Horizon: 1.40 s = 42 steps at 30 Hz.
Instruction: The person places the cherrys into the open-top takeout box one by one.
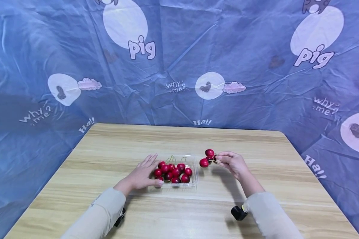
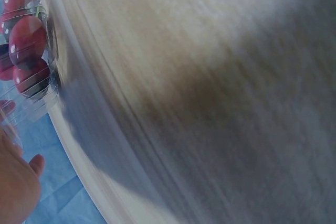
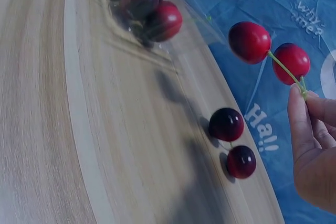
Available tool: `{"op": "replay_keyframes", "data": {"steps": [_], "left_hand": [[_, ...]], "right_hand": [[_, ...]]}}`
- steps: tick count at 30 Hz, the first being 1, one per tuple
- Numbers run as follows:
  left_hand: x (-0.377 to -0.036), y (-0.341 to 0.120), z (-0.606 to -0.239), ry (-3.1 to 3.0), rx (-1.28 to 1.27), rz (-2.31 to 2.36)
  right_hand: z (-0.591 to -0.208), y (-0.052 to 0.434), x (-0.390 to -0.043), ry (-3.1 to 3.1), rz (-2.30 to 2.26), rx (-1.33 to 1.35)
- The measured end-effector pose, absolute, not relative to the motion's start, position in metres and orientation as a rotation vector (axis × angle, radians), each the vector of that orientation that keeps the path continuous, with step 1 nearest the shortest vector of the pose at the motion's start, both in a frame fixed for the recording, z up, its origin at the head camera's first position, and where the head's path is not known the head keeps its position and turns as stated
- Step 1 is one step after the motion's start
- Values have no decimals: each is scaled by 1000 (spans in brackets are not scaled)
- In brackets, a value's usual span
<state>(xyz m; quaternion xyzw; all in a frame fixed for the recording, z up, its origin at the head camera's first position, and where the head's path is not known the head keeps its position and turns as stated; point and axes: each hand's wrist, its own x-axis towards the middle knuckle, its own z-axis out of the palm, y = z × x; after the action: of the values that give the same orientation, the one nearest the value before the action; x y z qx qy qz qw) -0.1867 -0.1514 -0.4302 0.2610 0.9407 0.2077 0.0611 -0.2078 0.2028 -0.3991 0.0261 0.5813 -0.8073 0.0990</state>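
While the right hand [image 1: 231, 163] pinches a stemmed pair of red cherries [image 1: 206, 158] above the wooden table [image 1: 257, 156], two dark cherries [image 3: 233, 141] lie below. At nine o'clock, the left hand [image 1: 143, 174] rests, fingers straight, against the clear plastic cherry tray [image 1: 193, 181].

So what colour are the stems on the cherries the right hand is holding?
Pale green stems, joining two red cherries; the right wrist view shows them best.

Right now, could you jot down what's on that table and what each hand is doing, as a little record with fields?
Table: light wood, blue printed cloth behind.
Tray: clear plastic, holds red cherries.
Left hand: fingers straight, resting against the tray's left side.
Right hand: pinches the stems of a cherry pair, lifted off the table.
Loose cherries: two dark ones lying on the table, right of the tray.
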Motion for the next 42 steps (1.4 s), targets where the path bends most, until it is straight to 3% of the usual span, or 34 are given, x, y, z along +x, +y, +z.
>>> {"op": "replay_keyframes", "data": {"steps": [42], "left_hand": [[-184, -150, -425, 2840, 793, 639]], "right_hand": [[-408, 123, -209, 1772, -2272, -3]]}}
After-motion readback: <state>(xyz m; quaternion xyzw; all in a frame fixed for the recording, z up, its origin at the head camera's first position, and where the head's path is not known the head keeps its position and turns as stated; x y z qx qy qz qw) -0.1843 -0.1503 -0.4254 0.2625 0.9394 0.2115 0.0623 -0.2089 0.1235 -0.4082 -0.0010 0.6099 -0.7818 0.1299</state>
